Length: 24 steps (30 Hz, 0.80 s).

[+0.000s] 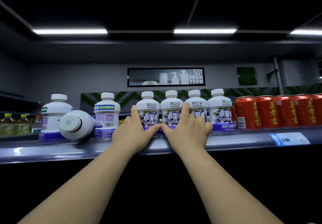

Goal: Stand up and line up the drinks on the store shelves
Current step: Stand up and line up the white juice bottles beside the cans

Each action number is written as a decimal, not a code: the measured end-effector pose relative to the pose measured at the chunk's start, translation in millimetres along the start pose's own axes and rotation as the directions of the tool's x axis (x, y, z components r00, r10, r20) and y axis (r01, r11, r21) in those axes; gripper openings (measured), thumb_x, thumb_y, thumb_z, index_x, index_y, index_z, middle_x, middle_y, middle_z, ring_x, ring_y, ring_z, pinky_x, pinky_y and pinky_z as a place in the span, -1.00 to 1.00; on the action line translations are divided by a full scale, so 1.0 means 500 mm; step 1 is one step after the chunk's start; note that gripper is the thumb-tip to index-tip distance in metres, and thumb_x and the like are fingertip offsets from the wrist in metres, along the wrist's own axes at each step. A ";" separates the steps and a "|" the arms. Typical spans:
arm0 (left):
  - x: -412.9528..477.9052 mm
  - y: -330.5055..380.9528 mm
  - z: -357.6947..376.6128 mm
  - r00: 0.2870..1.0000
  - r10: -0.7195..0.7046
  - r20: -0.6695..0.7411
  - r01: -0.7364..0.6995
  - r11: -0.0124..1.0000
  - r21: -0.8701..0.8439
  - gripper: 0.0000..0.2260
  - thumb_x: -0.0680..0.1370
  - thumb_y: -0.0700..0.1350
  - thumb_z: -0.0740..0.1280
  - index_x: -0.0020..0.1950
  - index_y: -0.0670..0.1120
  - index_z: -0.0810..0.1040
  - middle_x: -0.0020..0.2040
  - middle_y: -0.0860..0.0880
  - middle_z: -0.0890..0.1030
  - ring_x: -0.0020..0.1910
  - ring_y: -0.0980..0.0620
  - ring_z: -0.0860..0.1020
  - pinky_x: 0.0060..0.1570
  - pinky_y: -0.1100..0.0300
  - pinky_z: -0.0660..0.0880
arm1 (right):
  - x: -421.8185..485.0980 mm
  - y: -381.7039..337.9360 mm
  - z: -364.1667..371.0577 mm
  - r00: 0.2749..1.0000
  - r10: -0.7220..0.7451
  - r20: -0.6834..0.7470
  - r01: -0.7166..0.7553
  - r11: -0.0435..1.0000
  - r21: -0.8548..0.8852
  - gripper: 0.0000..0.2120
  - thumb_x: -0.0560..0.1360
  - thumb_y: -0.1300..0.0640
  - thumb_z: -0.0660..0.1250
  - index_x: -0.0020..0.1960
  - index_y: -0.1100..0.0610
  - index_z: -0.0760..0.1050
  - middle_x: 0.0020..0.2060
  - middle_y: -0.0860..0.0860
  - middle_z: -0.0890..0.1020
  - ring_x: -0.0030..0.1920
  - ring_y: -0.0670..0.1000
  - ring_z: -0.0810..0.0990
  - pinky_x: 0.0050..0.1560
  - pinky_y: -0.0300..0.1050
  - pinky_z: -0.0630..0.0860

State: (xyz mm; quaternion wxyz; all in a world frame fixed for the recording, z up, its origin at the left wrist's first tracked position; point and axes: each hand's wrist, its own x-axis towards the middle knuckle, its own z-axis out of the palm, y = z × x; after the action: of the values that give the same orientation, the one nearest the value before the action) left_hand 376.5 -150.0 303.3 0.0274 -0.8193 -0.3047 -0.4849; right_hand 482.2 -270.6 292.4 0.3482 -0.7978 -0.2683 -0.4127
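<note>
While squaring the upright bottles [171,105] right of the fallen bottle [76,124], presses left hand [134,134] and right hand [188,132] spread against their fronts, thumbs touching, gripping nothing, probably to set them level on the shelf [69,149].

"What could you see of yourself?"

"Only my arms. My left forearm [90,185] and right forearm [223,185] were bare all the way from the lower edge of my view to the wrists."

"And further up?"

"My left hand [134,136] and right hand [187,135] were bare too: slim, smooth-backed, with long fingers."
</note>
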 end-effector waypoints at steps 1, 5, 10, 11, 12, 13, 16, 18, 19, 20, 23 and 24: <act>-0.002 0.001 -0.002 1.000 -0.001 0.009 0.000 1.000 0.013 0.00 0.39 0.54 0.15 0.59 -0.02 -0.12 0.33 -0.10 0.53 0.25 -0.14 0.52 0.00 -0.01 0.47 | 0.000 0.000 -0.001 1.000 0.003 0.002 -0.003 1.000 -0.005 0.05 0.40 -0.55 0.10 0.61 0.08 -0.17 0.24 0.01 0.55 0.24 0.13 0.37 0.10 0.12 0.19; -0.007 0.005 -0.007 0.999 -0.009 0.041 0.008 1.000 0.031 0.01 0.43 0.51 0.15 0.60 -0.06 -0.19 0.32 -0.11 0.55 0.24 -0.15 0.54 0.00 0.00 0.46 | -0.002 -0.001 -0.003 0.999 0.028 -0.019 -0.027 0.999 0.029 0.11 0.38 -0.54 0.18 0.59 0.16 -0.16 0.19 0.01 0.59 0.24 0.12 0.39 0.10 0.11 0.19; -0.007 0.001 -0.006 0.999 -0.021 0.032 0.021 1.000 0.016 -0.06 0.49 0.43 0.19 0.60 -0.06 -0.20 0.32 -0.13 0.56 0.22 -0.16 0.55 0.03 -0.02 0.48 | -0.009 0.000 -0.006 0.998 0.052 -0.034 -0.049 0.995 0.090 0.10 0.40 -0.48 0.25 0.58 0.21 -0.09 0.16 0.06 0.58 0.25 0.10 0.42 0.15 0.10 0.18; -0.007 0.000 -0.006 0.999 -0.015 0.030 0.014 1.000 0.016 -0.07 0.49 0.43 0.19 0.60 -0.05 -0.20 0.31 -0.13 0.56 0.21 -0.16 0.55 0.02 -0.02 0.48 | -0.010 0.000 -0.007 0.998 0.053 -0.041 -0.049 0.994 0.101 0.09 0.39 -0.48 0.26 0.58 0.21 -0.08 0.15 0.06 0.58 0.24 0.10 0.42 0.16 0.10 0.18; -0.007 -0.001 -0.006 0.999 -0.008 0.032 0.007 1.000 0.017 -0.08 0.50 0.42 0.18 0.60 -0.05 -0.20 0.31 -0.13 0.56 0.20 -0.16 0.56 0.02 -0.01 0.49 | -0.010 0.000 -0.007 0.998 0.051 -0.047 -0.046 0.993 0.112 0.08 0.39 -0.47 0.27 0.58 0.21 -0.06 0.15 0.06 0.58 0.24 0.10 0.43 0.16 0.09 0.17; -0.006 -0.004 -0.007 0.999 0.000 0.036 -0.001 1.000 0.018 -0.09 0.51 0.41 0.18 0.60 -0.05 -0.21 0.30 -0.13 0.57 0.20 -0.16 0.56 0.01 -0.01 0.49 | -0.010 0.001 -0.006 0.998 0.051 -0.049 -0.044 0.991 0.123 0.07 0.40 -0.46 0.27 0.58 0.20 -0.05 0.15 0.06 0.58 0.23 0.10 0.43 0.15 0.08 0.16; -0.006 -0.006 -0.009 0.999 0.019 0.050 -0.020 1.000 0.019 -0.10 0.52 0.40 0.17 0.61 -0.05 -0.21 0.32 -0.12 0.56 0.21 -0.15 0.56 0.02 0.00 0.49 | -0.010 0.006 -0.003 0.997 0.039 -0.063 -0.032 0.993 0.111 -0.03 0.39 -0.47 0.26 0.55 0.10 0.07 0.15 0.03 0.59 0.23 0.11 0.44 0.13 0.08 0.17; -0.008 -0.004 -0.010 0.999 0.028 0.037 -0.028 1.000 -0.004 -0.11 0.52 0.38 0.19 0.61 -0.06 -0.18 0.36 -0.10 0.51 0.26 -0.14 0.52 0.06 0.00 0.48 | -0.009 0.007 0.004 0.996 0.017 -0.091 -0.010 0.997 0.081 -0.13 0.37 -0.47 0.26 0.50 0.01 0.21 0.17 0.01 0.57 0.22 0.13 0.43 0.12 0.09 0.19; -0.009 -0.004 -0.011 0.999 0.037 0.018 -0.036 0.999 -0.033 -0.11 0.52 0.36 0.21 0.61 -0.06 -0.15 0.40 -0.09 0.47 0.31 -0.12 0.49 0.12 -0.01 0.47 | -0.009 0.007 0.009 0.993 -0.002 -0.121 0.012 0.996 0.084 -0.16 0.35 -0.46 0.30 0.47 0.00 0.28 0.14 0.02 0.56 0.18 0.14 0.44 0.10 0.09 0.20; -0.012 -0.006 -0.012 0.999 0.053 -0.004 -0.054 0.997 -0.062 -0.12 0.52 0.35 0.23 0.61 -0.06 -0.12 0.43 -0.09 0.41 0.35 -0.10 0.44 0.18 -0.01 0.44 | -0.010 0.008 0.017 0.985 -0.035 -0.166 0.051 0.994 0.096 -0.19 0.33 -0.43 0.33 0.42 0.00 0.35 0.10 0.04 0.57 0.13 0.16 0.45 0.08 0.08 0.21; -0.029 -0.020 -0.018 0.987 0.151 -0.057 -0.156 0.983 -0.096 -0.16 0.52 0.28 0.28 0.62 -0.07 -0.06 0.45 -0.07 0.28 0.42 -0.07 0.32 0.34 0.02 0.33 | -0.015 0.008 0.032 0.944 -0.158 -0.291 0.193 0.976 0.098 -0.25 0.30 -0.39 0.31 0.37 -0.01 0.43 0.12 0.07 0.56 0.12 0.16 0.44 0.08 0.07 0.18; -0.038 -0.029 -0.020 0.980 0.183 -0.072 -0.189 0.977 -0.095 -0.18 0.52 0.26 0.28 0.62 -0.05 -0.03 0.46 -0.06 0.25 0.43 -0.06 0.29 0.37 0.03 0.31 | -0.019 0.005 0.032 0.935 -0.195 -0.296 0.232 0.968 0.096 -0.26 0.32 -0.37 0.28 0.40 -0.02 0.42 0.20 0.09 0.54 0.18 0.16 0.42 0.12 0.08 0.17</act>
State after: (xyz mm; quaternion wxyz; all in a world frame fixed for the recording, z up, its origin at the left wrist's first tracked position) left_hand 354.6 -150.9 289.7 0.0408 -0.8288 -0.2008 -0.5206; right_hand 486.7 -261.2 277.1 0.3871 -0.6721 -0.3267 -0.5401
